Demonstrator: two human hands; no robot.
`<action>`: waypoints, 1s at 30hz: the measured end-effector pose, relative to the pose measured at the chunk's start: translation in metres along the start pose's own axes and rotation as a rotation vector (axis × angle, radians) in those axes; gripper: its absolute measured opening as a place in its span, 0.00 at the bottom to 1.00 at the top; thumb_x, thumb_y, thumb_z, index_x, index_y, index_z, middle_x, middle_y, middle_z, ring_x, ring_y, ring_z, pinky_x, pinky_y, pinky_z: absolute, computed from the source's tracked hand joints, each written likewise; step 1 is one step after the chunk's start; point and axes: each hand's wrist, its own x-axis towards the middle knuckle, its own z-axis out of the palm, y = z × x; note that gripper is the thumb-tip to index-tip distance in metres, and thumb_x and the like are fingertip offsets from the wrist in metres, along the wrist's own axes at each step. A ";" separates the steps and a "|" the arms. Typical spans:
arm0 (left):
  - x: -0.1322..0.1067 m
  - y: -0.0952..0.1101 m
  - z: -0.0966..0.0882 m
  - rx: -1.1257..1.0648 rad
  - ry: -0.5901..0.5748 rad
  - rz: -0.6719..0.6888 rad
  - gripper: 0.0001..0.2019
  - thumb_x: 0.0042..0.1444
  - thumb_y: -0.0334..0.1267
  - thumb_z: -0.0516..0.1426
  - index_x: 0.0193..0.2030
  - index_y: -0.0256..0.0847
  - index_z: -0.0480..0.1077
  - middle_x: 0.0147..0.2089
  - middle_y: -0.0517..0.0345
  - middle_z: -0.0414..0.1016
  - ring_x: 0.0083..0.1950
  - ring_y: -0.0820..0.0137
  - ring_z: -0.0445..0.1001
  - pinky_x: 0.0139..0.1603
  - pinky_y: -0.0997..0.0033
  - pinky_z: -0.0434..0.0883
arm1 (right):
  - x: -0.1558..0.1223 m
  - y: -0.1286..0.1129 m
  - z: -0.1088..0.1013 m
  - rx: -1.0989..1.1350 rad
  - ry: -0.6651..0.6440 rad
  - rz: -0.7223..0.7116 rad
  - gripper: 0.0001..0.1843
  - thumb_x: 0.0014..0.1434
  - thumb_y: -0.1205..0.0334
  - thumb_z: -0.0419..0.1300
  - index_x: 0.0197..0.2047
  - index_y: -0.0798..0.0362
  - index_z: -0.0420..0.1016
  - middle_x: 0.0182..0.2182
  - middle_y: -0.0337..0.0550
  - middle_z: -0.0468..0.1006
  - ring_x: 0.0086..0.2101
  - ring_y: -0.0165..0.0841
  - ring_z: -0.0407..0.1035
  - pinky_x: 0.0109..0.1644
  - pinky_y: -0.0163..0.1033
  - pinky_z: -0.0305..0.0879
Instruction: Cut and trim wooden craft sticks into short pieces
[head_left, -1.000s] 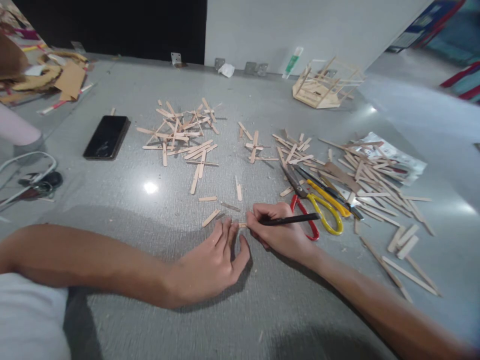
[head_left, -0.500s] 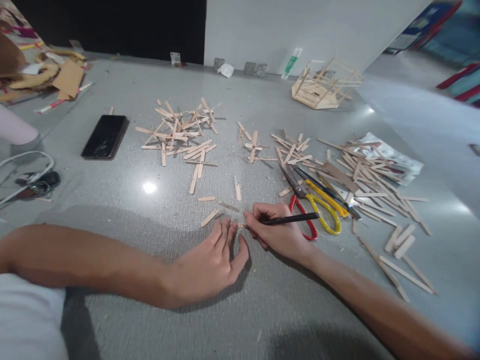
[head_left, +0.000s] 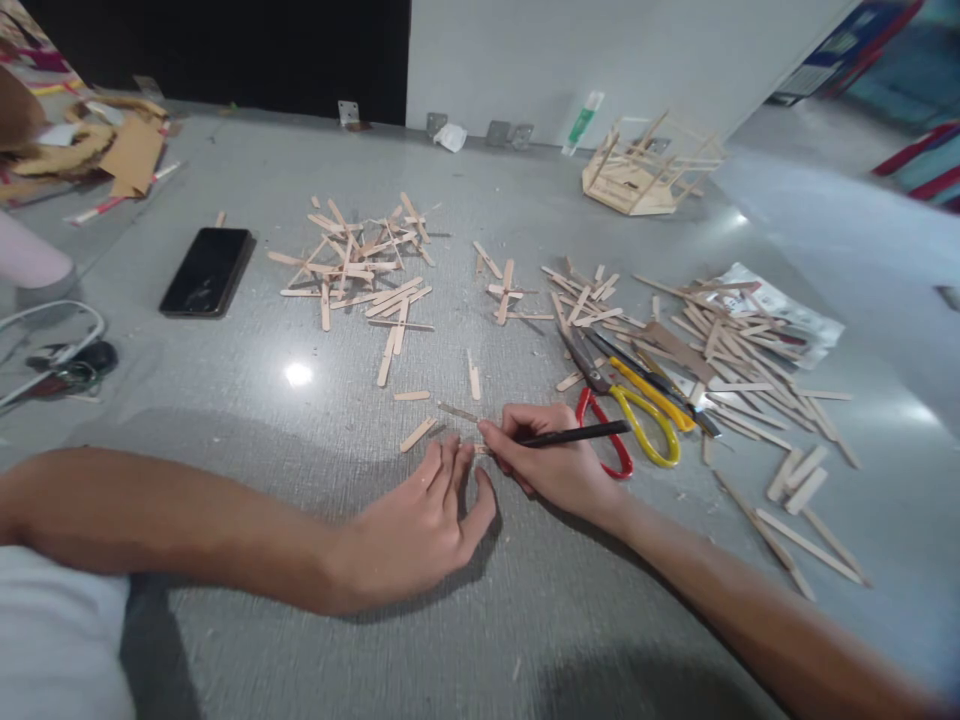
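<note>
My right hand [head_left: 551, 455] is closed around a black pen [head_left: 574, 435], whose back end points right. Its tip is hidden by my fingers. Close beside it, my left hand [head_left: 420, 525] rests with its fingertips down on the table and its thumb spread apart. A small piece of craft stick [head_left: 481, 449] shows between the fingertips of both hands, mostly covered. Just beyond my right fingertips lies a thin grey strip [head_left: 457, 412]. Short craft stick pieces [head_left: 417, 434] lie past my left fingers.
Red-and-yellow-handled scissors [head_left: 645, 425] lie right of my right hand, by a pile of craft sticks [head_left: 739, 335]. Crossed sticks [head_left: 360, 255] spread farther back. A phone [head_left: 208, 272] is at left; a hexagonal stick frame [head_left: 634, 190] stands at back right.
My right hand and the pen have shifted slightly left, and the fingertips now meet the end of the grey strip. My left hand stays almost still.
</note>
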 end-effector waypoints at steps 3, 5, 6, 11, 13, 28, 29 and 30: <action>0.000 -0.001 -0.001 0.003 -0.004 0.000 0.18 0.67 0.30 0.53 0.58 0.18 0.70 0.53 0.22 0.81 0.56 0.43 0.84 0.58 0.48 0.76 | 0.000 -0.001 0.000 -0.004 -0.010 0.009 0.28 0.68 0.46 0.65 0.21 0.50 0.64 0.13 0.31 0.66 0.13 0.24 0.58 0.16 0.31 0.51; 0.000 -0.001 -0.001 0.008 -0.009 0.000 0.17 0.67 0.30 0.52 0.58 0.19 0.70 0.54 0.23 0.81 0.57 0.44 0.84 0.58 0.48 0.76 | 0.000 -0.002 0.000 -0.003 -0.007 0.001 0.28 0.68 0.46 0.65 0.21 0.49 0.63 0.13 0.31 0.66 0.13 0.24 0.58 0.16 0.32 0.51; 0.000 0.000 -0.001 0.010 -0.010 0.000 0.17 0.67 0.30 0.52 0.58 0.19 0.70 0.54 0.24 0.81 0.57 0.45 0.84 0.58 0.48 0.76 | 0.000 -0.003 0.000 -0.008 -0.004 -0.006 0.29 0.68 0.47 0.65 0.21 0.49 0.62 0.13 0.31 0.65 0.14 0.24 0.57 0.16 0.32 0.51; 0.000 0.001 0.001 0.009 -0.013 -0.003 0.17 0.67 0.29 0.53 0.58 0.17 0.69 0.54 0.20 0.80 0.57 0.43 0.83 0.58 0.48 0.76 | 0.000 -0.007 0.000 -0.062 0.005 -0.049 0.29 0.67 0.49 0.65 0.20 0.48 0.59 0.12 0.29 0.62 0.14 0.24 0.54 0.16 0.32 0.48; 0.000 0.001 0.001 0.012 -0.016 -0.008 0.17 0.67 0.29 0.53 0.58 0.17 0.69 0.54 0.20 0.80 0.58 0.43 0.83 0.58 0.48 0.76 | 0.001 -0.008 0.000 -0.088 0.001 -0.061 0.28 0.68 0.51 0.65 0.20 0.48 0.59 0.12 0.30 0.61 0.14 0.24 0.54 0.16 0.33 0.48; -0.001 -0.001 0.000 0.001 -0.032 0.011 0.18 0.68 0.29 0.53 0.60 0.17 0.68 0.55 0.22 0.80 0.58 0.43 0.83 0.57 0.47 0.77 | -0.001 -0.010 -0.003 -0.157 0.032 -0.094 0.25 0.66 0.63 0.61 0.18 0.49 0.59 0.11 0.30 0.63 0.13 0.24 0.57 0.18 0.32 0.51; -0.001 -0.001 0.000 0.002 -0.030 0.010 0.18 0.68 0.29 0.53 0.59 0.17 0.69 0.55 0.21 0.80 0.58 0.43 0.83 0.57 0.47 0.77 | -0.001 -0.009 -0.003 -0.132 0.027 -0.083 0.25 0.66 0.62 0.61 0.18 0.49 0.60 0.11 0.30 0.63 0.13 0.24 0.57 0.17 0.32 0.51; -0.001 0.000 0.000 0.003 -0.034 0.009 0.18 0.68 0.30 0.53 0.59 0.18 0.69 0.55 0.21 0.80 0.57 0.44 0.83 0.57 0.48 0.77 | -0.001 -0.008 -0.003 -0.093 0.018 -0.067 0.25 0.67 0.61 0.62 0.19 0.49 0.62 0.11 0.30 0.63 0.13 0.24 0.57 0.17 0.32 0.52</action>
